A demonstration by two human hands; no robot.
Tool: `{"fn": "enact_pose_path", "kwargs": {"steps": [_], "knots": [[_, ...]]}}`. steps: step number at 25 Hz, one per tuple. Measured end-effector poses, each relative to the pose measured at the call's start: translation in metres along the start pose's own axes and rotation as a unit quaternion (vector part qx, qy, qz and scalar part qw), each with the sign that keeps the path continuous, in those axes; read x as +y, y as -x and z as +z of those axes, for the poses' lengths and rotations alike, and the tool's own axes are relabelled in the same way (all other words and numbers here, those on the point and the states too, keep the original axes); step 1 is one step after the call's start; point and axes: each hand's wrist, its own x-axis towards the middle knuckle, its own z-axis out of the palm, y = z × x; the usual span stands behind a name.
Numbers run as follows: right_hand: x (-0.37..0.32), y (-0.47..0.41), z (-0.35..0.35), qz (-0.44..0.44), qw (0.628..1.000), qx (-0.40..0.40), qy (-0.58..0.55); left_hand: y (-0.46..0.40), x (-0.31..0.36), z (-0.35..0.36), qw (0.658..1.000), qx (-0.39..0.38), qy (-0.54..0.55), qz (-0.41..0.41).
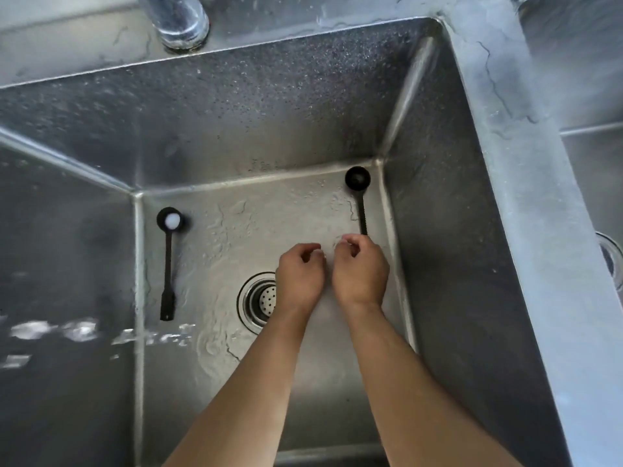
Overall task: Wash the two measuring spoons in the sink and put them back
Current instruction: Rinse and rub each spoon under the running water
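both hands (332, 271) mid-basin, spoons (360, 200) by the walls

I have both forearms reaching forward and down, bare, nearly parallel. My left hand (299, 276) and right hand (361, 269) sit just beside each other, backs up, fingers (312, 248) curled loosely inward (neither set visibly closed on anything).

Faucet base (180, 21): chrome, mounted on the wet back ledge. Drain strainer (259, 299): round, perforated, set in the basin floor, partly hidden. Second basin (593, 183): seen at right, beyond a steel divider (505, 129).
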Motion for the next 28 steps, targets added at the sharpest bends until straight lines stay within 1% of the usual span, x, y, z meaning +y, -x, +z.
{"fn": "enact_pose_path", "kwargs": {"steps": [2,4,6,9,11,13,14,16,17,20,22,25,28], "knots": [[0.0,0.012,0.005,-0.005,0.999,-0.044,0.01,0.015,-0.019,-0.016,1.0,0.014,0.015,-0.021],[-0.003,0.03,0.01,-0.02,0.997,-0.076,0.007,0.033,-0.037,-0.033,0.999,0.011,0.029,-0.036],[-0.005,0.047,0.017,-0.033,0.994,-0.101,0.008,0.049,-0.055,-0.05,1.0,0.008,-0.004,-0.029],[-0.013,0.074,0.027,-0.038,0.987,-0.156,0.032,0.064,-0.075,-0.079,0.996,0.005,-0.089,-0.008],[-0.019,0.09,0.033,-0.045,0.98,-0.188,0.056,0.071,-0.084,-0.099,0.996,0.014,-0.092,-0.006],[-0.027,0.104,0.039,-0.037,0.977,-0.205,0.033,0.076,-0.088,-0.12,0.997,0.029,-0.075,-0.007],[-0.031,0.11,0.042,-0.01,0.976,-0.217,-0.004,0.076,-0.09,-0.129,0.997,0.035,-0.071,-0.009],[-0.039,0.121,0.048,0.043,0.963,-0.255,-0.072,0.073,-0.097,-0.146,0.997,0.045,-0.055,-0.012],[-0.042,0.123,0.051,0.045,0.958,-0.272,-0.081,0.072,-0.097,-0.154,0.998,0.048,-0.05,-0.012],[-0.055,0.113,0.059,0.016,0.944,-0.321,-0.075,0.066,-0.101,-0.177,0.996,0.07,-0.056,0.001],[-0.063,0.097,0.066,0.016,0.922,-0.379,-0.078,0.056,-0.104,-0.191,0.993,0.095,-0.068,0.009],[-0.071,0.07,0.08,0.015,0.883,-0.467,-0.04,0.034,-0.104,-0.204,0.99,0.111,-0.084,0.0],[-0.074,0.052,0.1,0.039,0.867,-0.497,-0.022,0.014,-0.103,-0.21,0.985,0.138,-0.101,0.0]]}}
